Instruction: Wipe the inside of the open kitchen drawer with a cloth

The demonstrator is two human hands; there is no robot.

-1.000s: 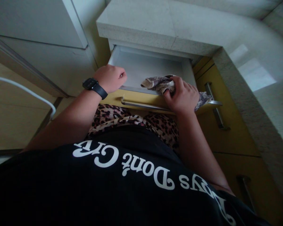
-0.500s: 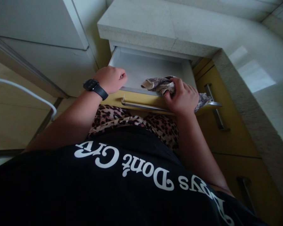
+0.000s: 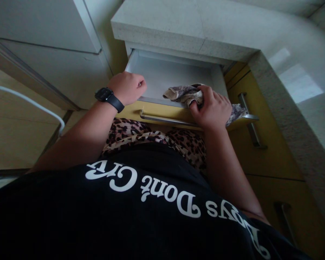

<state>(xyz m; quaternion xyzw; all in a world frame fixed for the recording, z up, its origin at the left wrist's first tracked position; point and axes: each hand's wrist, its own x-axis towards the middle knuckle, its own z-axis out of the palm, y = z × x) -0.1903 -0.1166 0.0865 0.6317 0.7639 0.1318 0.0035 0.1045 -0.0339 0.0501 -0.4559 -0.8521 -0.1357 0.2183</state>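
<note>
A pulled-out drawer [image 3: 176, 74] with a pale grey inside and a yellow front [image 3: 131, 111] is before me, under the counter. My right hand [image 3: 213, 108] is closed around a crumpled, patterned grey-and-beige cloth [image 3: 182, 94] at the drawer's front right edge. One end of the cloth hangs over the drawer's inside, the other pokes out past my hand by the metal handle [image 3: 165, 120]. Curled into a fist, my left hand [image 3: 130, 88] is at the front left corner. Nothing shows in it, and some fingertips are hidden. A black watch [image 3: 105, 94] is on that wrist.
A stone countertop [image 3: 162, 21] overhangs the drawer and turns along the right side. Yellow cabinet fronts [image 3: 271, 151] with metal handles stand below it. White panels [image 3: 56, 72] are at the left, with a white cable [image 3: 29, 100] nearby. My body is close to the drawer front.
The view has shifted slightly, so the counter and right-hand cabinets appear a little farther right. Both hands keep the same pose, with the cloth still in the right hand.
</note>
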